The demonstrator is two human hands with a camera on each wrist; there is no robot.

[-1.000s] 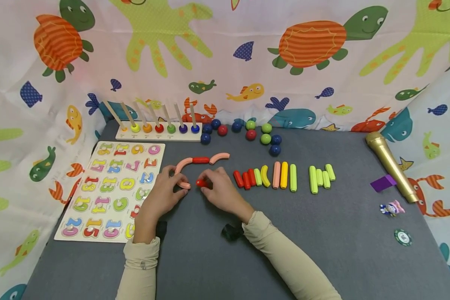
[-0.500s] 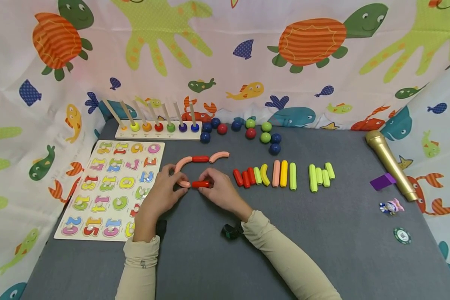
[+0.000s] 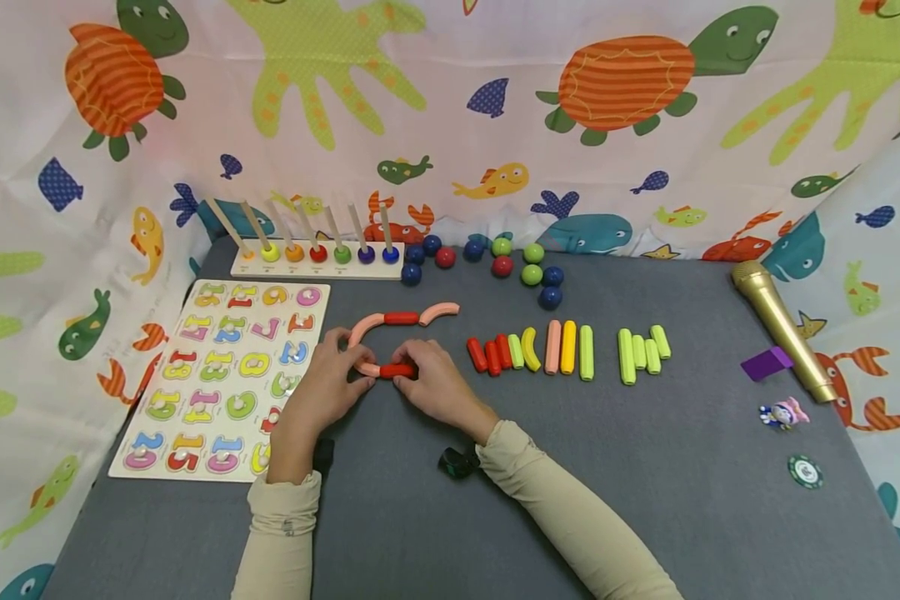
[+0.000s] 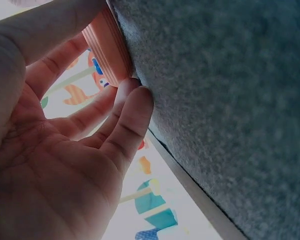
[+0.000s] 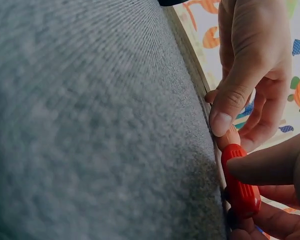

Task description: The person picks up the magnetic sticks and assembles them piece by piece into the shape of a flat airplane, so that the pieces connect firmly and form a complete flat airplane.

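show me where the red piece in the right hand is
In the head view, the red piece is just left of centre, pinched by the right hand, end to end with the curved pink piece in the left hand.

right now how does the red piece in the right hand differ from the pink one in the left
The red piece is straight; the pink piece looks curved where it shows. The right hand pinches the red piece, the left hand holds the pink piece. Both have grooved sides.
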